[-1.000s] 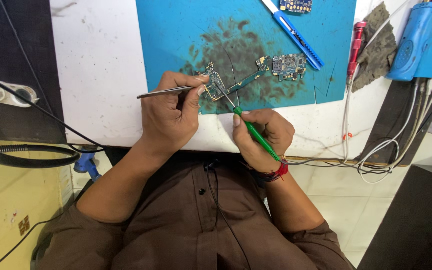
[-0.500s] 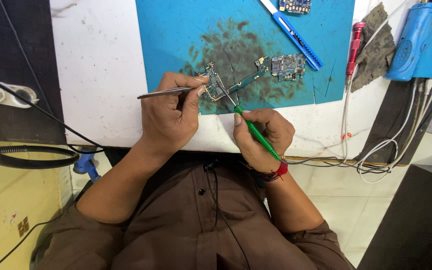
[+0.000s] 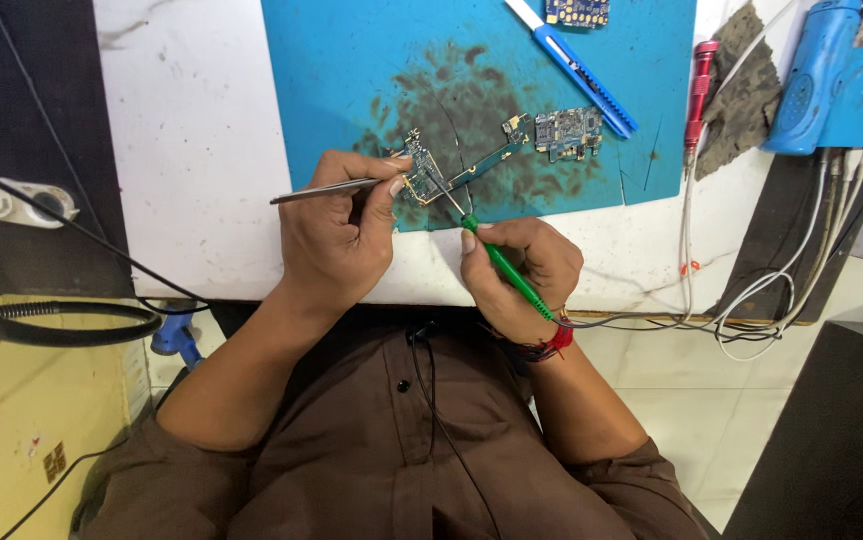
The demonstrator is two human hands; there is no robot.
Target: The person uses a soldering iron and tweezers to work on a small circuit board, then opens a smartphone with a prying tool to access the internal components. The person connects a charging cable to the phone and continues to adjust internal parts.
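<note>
My left hand grips metal tweezers whose handle end points left, and its fingers also pinch a small green circuit board above the near edge of the blue work mat. My right hand is closed around a green-handled probe. The probe's thin metal tip rests on that board. A narrow green board strip runs from the held board toward the upper right.
On the mat lie another small board, a blue utility knife and a blue board at the top edge. To the right are a red-handled tool, a grey rag, a blue device and white cables. A black cable runs at left.
</note>
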